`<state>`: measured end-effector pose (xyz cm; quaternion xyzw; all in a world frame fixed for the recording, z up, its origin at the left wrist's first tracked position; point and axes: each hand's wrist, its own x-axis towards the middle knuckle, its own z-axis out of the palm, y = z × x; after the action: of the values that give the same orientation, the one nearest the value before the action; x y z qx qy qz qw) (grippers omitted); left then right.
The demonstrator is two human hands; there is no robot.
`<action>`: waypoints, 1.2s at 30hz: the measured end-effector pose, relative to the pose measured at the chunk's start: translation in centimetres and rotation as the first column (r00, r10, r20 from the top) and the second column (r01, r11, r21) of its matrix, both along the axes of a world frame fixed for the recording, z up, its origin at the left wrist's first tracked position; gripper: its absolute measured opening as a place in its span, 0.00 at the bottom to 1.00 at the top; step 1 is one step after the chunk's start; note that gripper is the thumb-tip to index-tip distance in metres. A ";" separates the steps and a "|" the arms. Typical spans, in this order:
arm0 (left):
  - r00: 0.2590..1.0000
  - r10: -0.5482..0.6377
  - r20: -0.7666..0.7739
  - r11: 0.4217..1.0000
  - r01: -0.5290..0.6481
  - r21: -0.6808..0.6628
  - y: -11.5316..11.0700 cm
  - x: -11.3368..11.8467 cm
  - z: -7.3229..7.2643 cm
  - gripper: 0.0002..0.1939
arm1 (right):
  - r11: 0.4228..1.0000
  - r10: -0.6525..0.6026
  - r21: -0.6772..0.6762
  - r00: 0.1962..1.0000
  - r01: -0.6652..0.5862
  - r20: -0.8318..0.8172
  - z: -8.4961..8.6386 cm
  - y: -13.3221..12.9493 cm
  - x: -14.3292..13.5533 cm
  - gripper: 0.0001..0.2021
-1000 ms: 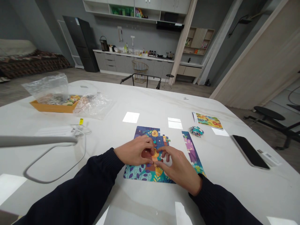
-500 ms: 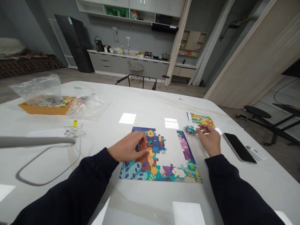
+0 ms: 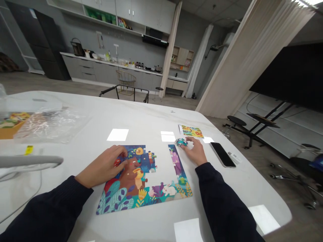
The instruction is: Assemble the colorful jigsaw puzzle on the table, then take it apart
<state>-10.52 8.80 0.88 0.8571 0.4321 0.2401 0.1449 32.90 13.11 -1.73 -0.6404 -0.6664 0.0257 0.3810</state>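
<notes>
Cardboard puzzle (image 3: 141, 181) mid-surface, left hand (image 3: 104, 166) resting flat on it, fingers open. Right hand (image 3: 195, 153) now moved from puzzle to loose pieces (image 3: 181, 142) toward far right edge; grip not discernible. Next piece evidently sought.

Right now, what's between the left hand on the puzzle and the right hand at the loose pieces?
Head view: the puzzle's unfilled gap, bare table, then its right edge strip. Left hand, right hand, loose pieces.

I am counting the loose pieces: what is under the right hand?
The right hand rests on the table, fingers at a small pile of pieces. Any piece beneath the palm is covered.
</notes>
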 end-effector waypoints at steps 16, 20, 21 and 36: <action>0.978 0.042 0.206 0.996 -0.026 -0.083 -1.3 1.9 1.2 0.04 | 0.985 0.167 0.080 0.966 -0.154 -0.198 4.2 -3.0 -5.1 0.23; 0.802 0.182 0.569 0.887 0.115 -0.447 -3.3 5.5 1.3 0.14 | 0.903 0.429 0.100 0.868 -0.418 -0.252 5.7 -6.6 -11.7 0.21; 0.759 0.208 0.617 0.841 0.184 -0.509 -3.7 6.3 1.1 0.17 | 0.876 0.481 0.099 0.840 -0.472 -0.251 5.8 -7.5 -13.1 0.20; 0.636 0.282 0.718 0.806 0.249 -0.537 -4.1 7.0 0.8 0.23 | 0.788 0.329 -0.138 0.600 -0.600 -0.729 4.4 -8.5 -15.6 0.17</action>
<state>-3.51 4.67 1.71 0.5760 0.3882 0.4363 0.5720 17.28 4.59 2.63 -0.4452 -0.6109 0.4797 0.4456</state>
